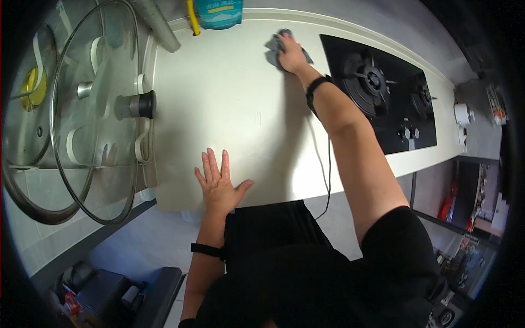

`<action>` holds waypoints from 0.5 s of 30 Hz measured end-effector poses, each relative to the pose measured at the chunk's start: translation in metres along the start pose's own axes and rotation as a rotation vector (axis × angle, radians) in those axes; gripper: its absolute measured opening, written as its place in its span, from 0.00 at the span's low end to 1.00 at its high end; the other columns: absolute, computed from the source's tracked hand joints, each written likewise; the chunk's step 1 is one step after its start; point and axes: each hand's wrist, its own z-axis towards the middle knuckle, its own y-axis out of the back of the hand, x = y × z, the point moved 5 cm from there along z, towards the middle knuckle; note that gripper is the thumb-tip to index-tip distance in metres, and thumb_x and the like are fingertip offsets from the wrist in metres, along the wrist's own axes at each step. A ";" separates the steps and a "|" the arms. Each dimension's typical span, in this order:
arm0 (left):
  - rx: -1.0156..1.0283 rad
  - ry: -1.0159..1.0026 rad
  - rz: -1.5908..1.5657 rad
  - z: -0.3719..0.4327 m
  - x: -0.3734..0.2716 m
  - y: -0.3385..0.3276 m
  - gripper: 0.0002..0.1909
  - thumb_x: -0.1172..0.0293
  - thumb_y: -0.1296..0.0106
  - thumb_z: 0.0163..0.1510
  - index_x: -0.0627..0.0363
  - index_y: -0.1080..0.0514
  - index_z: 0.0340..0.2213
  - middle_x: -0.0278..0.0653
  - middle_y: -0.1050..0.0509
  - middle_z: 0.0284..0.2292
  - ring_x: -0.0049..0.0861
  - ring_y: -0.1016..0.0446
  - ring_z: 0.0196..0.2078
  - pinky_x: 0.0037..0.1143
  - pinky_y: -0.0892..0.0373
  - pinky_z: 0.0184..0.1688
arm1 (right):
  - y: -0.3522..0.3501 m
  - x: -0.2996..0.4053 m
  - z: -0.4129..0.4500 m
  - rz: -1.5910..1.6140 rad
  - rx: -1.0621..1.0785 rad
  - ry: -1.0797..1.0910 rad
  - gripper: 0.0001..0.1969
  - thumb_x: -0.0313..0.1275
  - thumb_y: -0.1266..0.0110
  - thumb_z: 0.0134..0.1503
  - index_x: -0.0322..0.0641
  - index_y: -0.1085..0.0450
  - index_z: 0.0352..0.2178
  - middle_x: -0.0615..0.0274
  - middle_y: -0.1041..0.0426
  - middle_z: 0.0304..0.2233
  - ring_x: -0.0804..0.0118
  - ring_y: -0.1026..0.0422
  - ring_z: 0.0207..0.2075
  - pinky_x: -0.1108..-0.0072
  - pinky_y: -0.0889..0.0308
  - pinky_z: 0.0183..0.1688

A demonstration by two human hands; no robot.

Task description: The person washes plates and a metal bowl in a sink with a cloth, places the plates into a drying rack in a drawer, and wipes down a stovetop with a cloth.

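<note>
A white countertop spreads out before me. Near its back edge, my right hand presses on a crumpled grey cloth, just left of the black gas hob. My left hand lies on the counter's front edge with fingers spread, holding nothing. A black band circles each wrist, and a thin dark cable hangs down beside my right forearm.
Glass pot lids hang in a rack along the left wall. At the back stand a teal pouch, a yellow tube and a grey pipe. White containers sit beyond the hob at the right.
</note>
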 end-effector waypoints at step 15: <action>0.099 0.090 -0.115 0.012 0.005 0.003 0.59 0.38 0.44 0.30 0.50 0.60 0.58 0.53 0.72 0.58 0.44 0.77 0.61 0.51 0.72 0.55 | 0.026 0.133 -0.117 0.441 0.404 0.454 0.23 0.14 0.59 0.42 0.39 0.35 0.43 0.51 0.34 0.44 0.52 0.36 0.47 0.72 0.41 0.51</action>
